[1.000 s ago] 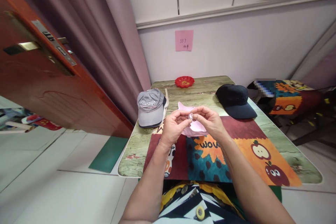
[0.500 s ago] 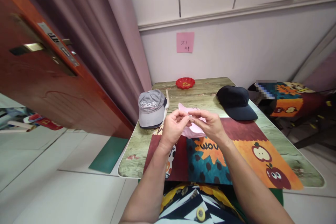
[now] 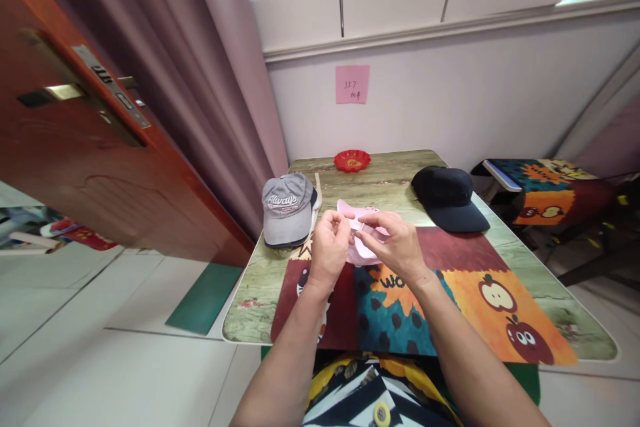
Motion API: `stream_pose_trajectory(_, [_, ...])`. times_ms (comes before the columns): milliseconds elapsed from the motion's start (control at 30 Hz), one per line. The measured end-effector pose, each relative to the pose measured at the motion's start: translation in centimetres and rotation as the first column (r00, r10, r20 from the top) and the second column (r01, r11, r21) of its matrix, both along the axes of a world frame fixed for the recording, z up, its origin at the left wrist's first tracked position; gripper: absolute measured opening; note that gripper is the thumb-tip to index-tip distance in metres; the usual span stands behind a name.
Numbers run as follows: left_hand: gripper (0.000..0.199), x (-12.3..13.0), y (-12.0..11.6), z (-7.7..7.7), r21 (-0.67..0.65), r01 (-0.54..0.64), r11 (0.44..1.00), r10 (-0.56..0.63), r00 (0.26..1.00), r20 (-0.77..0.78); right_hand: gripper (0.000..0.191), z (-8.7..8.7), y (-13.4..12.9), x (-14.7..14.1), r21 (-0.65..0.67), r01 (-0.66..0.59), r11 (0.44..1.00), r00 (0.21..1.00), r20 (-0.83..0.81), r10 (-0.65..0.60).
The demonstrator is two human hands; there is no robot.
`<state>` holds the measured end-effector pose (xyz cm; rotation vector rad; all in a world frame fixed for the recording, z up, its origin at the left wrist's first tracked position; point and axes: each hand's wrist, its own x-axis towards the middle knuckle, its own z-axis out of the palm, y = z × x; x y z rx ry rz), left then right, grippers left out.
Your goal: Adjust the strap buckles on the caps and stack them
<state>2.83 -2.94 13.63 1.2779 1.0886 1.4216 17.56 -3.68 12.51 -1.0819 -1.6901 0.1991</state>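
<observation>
My left hand point(image 3: 331, 245) is closed, thumb against fingers, above the middle of the table. Facing it, my right hand point(image 3: 393, 240) is pinched as well, its fingertips close to those of the left. Something small and whitish shows between the fingertips, too small to name. Below and behind both hands lies a pink cap point(image 3: 367, 255), partly covered by them. A grey cap point(image 3: 287, 210) with lettering rests to the left, and a black cap point(image 3: 449, 199) to the right.
A red scalloped dish point(image 3: 353, 161) stands at the table's back edge. Under my hands spreads a colourful mat point(image 3: 475, 287) on the green marbled table point(image 3: 250, 300). An orange-brown door point(image 3: 150, 167) and a curtain point(image 3: 220, 73) border the left. Another table stands at the right.
My fingertips have moved slightly apart, with my left hand a little further left. The whitish thing shows more between them. The view has shifted slightly.
</observation>
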Motion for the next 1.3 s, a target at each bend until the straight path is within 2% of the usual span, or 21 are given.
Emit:
stream_pose_trajectory(167, [0.021, -0.3, 0.2, -0.5, 0.007, -0.010, 1.000, 0.010, 1.000, 0.004, 0.017, -0.5, 0.1, 0.4, -0.065, -0.055, 0.996, 0.998, -0.021, 0.054])
stream_pose_trajectory(333, [0.020, -0.7, 0.5, -0.5, -0.016, -0.004, 1.000, 0.004, 1.000, -0.006, 0.033, -1.3, 0.2, 1.1, -0.116, -0.055, 0.992, 0.998, -0.044, 0.050])
stream_pose_trajectory(500, [0.017, -0.3, 0.5, -0.3, -0.029, 0.038, 0.999, -0.038, 0.999, 0.010, 0.050, -1.2, 0.1, 1.3, -0.118, -0.058, 0.991, 0.998, -0.046, 0.052])
stream_pose_trajectory(600, [0.019, 0.2, 0.4, -0.5, -0.028, 0.064, 0.998, -0.063, 0.997, 0.052, 0.029, -1.1, 0.1, 0.9, -0.059, -0.033, 0.998, 0.999, 0.006, 0.034])
stream_pose_trajectory(700, [0.020, 0.4, 0.2, -0.7, -0.029, 0.059, 0.998, -0.058, 0.997, 0.052, 0.014, -1.3, 0.3, 0.6, -0.044, 0.002, 0.999, 1.000, -0.015, -0.003])
stream_pose_trajectory(867, [0.018, 0.1, 0.2, -0.6, -0.034, 0.029, 0.999, -0.027, 0.998, 0.054, 0.018, -1.7, 0.2, 0.7, -0.106, 0.007, 0.994, 0.997, -0.080, -0.016])
stream_pose_trajectory(1000, [0.016, -0.1, 0.2, -0.1, -0.020, 0.066, 0.998, -0.064, 0.996, 0.061, 0.021, -0.6, -0.2, 0.9, -0.150, -0.117, 0.982, 0.989, -0.107, 0.102])
stream_pose_trajectory(1100, [0.013, -0.2, 0.0, 0.3, -0.002, 0.081, 0.997, -0.081, 0.995, 0.054, 0.019, 0.1, -0.3, 1.0, -0.167, -0.222, 0.961, 0.963, -0.193, 0.189])
stream_pose_trajectory(1200, [0.013, -0.2, -0.1, 0.5, 0.002, 0.089, 0.996, -0.089, 0.996, 0.025, 0.018, 0.2, -0.1, 1.0, -0.221, -0.255, 0.941, 0.937, -0.295, 0.185])
stream_pose_trajectory(1300, [0.015, -0.1, -0.3, 0.6, 0.002, 0.120, 0.993, -0.120, 0.993, 0.019, 0.018, 0.0, 0.2, 1.0, -0.271, -0.263, 0.926, 0.932, -0.321, 0.171])
